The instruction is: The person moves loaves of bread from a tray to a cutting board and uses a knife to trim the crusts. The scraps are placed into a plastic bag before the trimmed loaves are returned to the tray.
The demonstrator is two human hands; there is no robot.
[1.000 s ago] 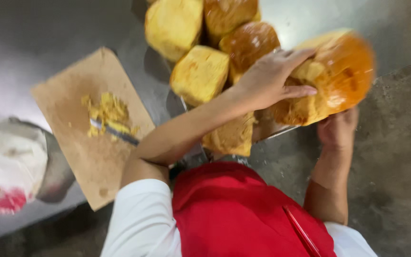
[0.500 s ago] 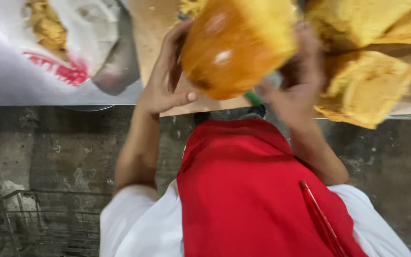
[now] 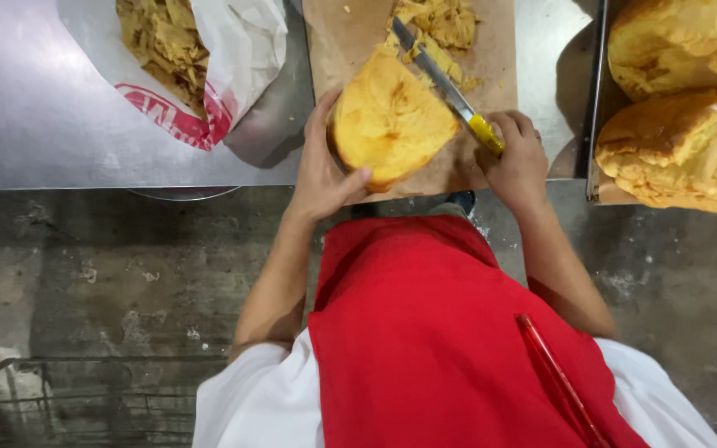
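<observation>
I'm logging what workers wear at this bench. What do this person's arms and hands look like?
Both arms are bare from the short white sleeves down. The left hand and right hand wear no gloves; no rings or watch show. A red apron covers the chest.

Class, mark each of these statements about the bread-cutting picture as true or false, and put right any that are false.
1. The left hand grips the loaf on the cutting board. True.
2. The right hand holds a knife with a red handle. False: the handle is yellow.
3. The plastic bag of bread scraps lies to the left of the board. True.
4. The other loaves sit in a tray to the left of the board. False: they are on the right.
5. The person wears a blue apron. False: the apron is red.
</observation>
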